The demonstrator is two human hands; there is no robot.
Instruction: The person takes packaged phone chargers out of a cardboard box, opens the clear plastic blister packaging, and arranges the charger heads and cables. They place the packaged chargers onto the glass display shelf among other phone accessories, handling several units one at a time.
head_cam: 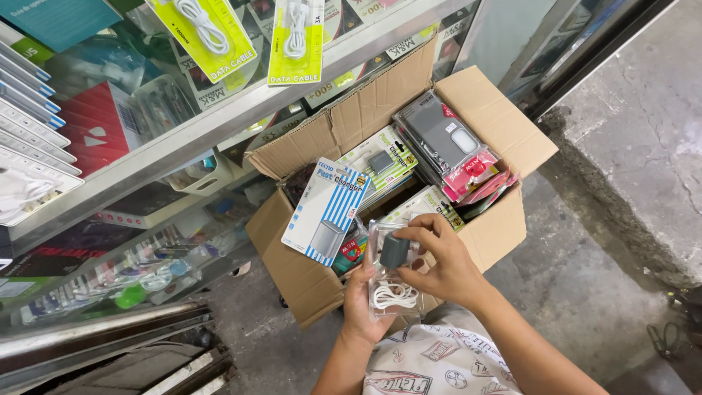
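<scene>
My left hand (360, 303) holds a clear plastic blister pack (387, 289) from below; inside lie a coiled white cable and a dark grey charger plug (395, 251). My right hand (439, 260) grips the top of the pack, fingers around the plug. Both hands hover over the near edge of an open cardboard box (490, 110) full of packaged chargers. A blue-and-white striped charger card (325, 211) stands upright in the box's left side, and a grey phone case pack (437, 135) leans at the back.
A glass display cabinet (146, 153) with a metal frame fills the left, holding cable packs in yellow cards (296, 40) and boxed goods. Rough concrete floor (585, 285) lies to the right, with a raised kerb (636, 183). My printed shirt (439, 358) shows below.
</scene>
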